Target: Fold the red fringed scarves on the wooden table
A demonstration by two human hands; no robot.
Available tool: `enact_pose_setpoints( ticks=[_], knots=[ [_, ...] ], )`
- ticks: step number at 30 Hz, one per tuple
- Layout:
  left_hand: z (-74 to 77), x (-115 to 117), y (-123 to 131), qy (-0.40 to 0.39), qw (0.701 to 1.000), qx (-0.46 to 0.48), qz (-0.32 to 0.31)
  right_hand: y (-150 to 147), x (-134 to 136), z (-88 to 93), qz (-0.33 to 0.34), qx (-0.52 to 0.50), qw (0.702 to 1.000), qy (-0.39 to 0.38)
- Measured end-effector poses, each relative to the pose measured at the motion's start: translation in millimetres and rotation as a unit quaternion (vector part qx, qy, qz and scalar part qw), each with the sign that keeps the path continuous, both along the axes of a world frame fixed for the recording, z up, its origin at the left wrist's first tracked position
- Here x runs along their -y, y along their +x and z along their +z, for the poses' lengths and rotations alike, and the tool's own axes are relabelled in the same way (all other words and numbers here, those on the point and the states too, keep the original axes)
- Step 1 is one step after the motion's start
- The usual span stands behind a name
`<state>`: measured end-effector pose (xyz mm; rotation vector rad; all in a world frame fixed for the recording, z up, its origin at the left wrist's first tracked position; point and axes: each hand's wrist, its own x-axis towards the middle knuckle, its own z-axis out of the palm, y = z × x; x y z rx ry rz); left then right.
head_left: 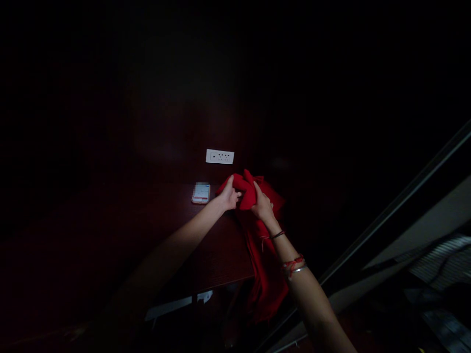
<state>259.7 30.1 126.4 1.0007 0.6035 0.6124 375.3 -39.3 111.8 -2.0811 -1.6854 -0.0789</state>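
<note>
A red cloth (263,264) is bunched between my two hands and hangs down over the front edge of a dark wooden table. My left hand (229,197) grips its upper left part, thumb on top; a ring shows on one finger. My right hand (263,203) holds the bunched fabric from the right, with bracelets on that wrist and forearm. Thin red fringe-like strands show near the top of the cloth and beside my right wrist.
A lit phone (201,193) lies on the dark table (224,255), left of my left hand. Behind it, a white socket panel (220,156) is on the wall. A pale diagonal edge runs along the right side. Much of the surroundings is dark.
</note>
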Motion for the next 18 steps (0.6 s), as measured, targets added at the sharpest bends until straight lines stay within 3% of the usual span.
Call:
enact_pose_setpoints(
  ticks=[2,6,9,15,18],
  knots=[
    [-7.4,-4,0,0.007,1.0,-0.001,0.018,4,-4,-1.4,-0.022,0.02,0.999,0.037],
    [-39.2,-14,-1,-0.017,0.99,-0.05,0.13,31,-16,10.3,-0.025,0.027,0.997,0.061],
    [-58.2,-12,7,-0.041,0.989,-0.059,0.126,52,-24,23.4,-0.018,0.001,0.997,0.077],
    [-55.2,1,27,0.019,0.984,-0.107,0.141,63,-30,28.8,-0.023,0.005,0.996,0.083],
    [-50.3,5,27,0.065,0.984,-0.124,0.108,59,-29,24.7,-0.015,0.017,0.997,0.08]
  ],
)
